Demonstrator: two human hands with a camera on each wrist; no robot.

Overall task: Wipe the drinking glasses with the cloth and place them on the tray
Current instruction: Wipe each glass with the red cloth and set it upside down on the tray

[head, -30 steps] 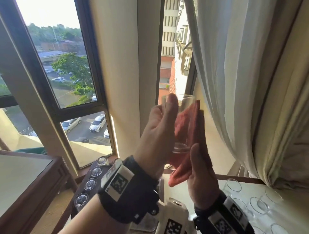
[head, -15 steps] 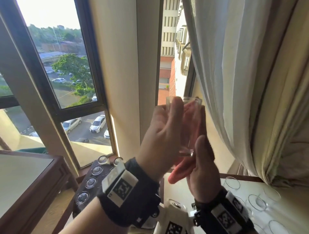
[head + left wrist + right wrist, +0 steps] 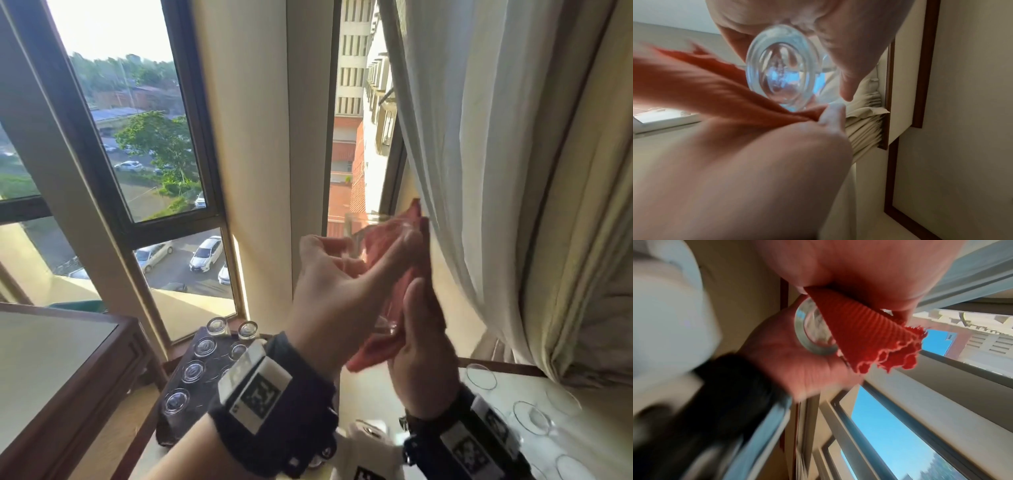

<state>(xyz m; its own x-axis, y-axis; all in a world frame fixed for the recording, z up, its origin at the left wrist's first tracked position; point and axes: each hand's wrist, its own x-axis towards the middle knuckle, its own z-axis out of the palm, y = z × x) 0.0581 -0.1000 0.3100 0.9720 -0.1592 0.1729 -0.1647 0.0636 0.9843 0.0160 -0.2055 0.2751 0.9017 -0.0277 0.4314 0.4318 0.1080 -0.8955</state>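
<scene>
A clear drinking glass (image 3: 356,230) is held up before the window, tilted to the right. My left hand (image 3: 329,284) grips it from the left, its forefinger lying across the side. My right hand (image 3: 424,346) holds a red cloth (image 3: 371,353) against the glass's right side and base. The left wrist view shows the thick glass base (image 3: 781,71) with the cloth (image 3: 715,91) beside it. In the right wrist view the ribbed cloth (image 3: 865,331) is pinched over the base (image 3: 812,332). The dark tray (image 3: 173,428) sits low on the left.
Several glasses (image 3: 193,371) stand upside down on the tray. More glasses (image 3: 481,377) stand on the pale table (image 3: 582,438) at lower right. A white curtain (image 3: 496,171) hangs close on the right. A wooden desk (image 3: 51,359) is on the left.
The glass has tipped to the right and dropped a little. My left hand has turned round it, and my right hand has slid the cloth along its side.
</scene>
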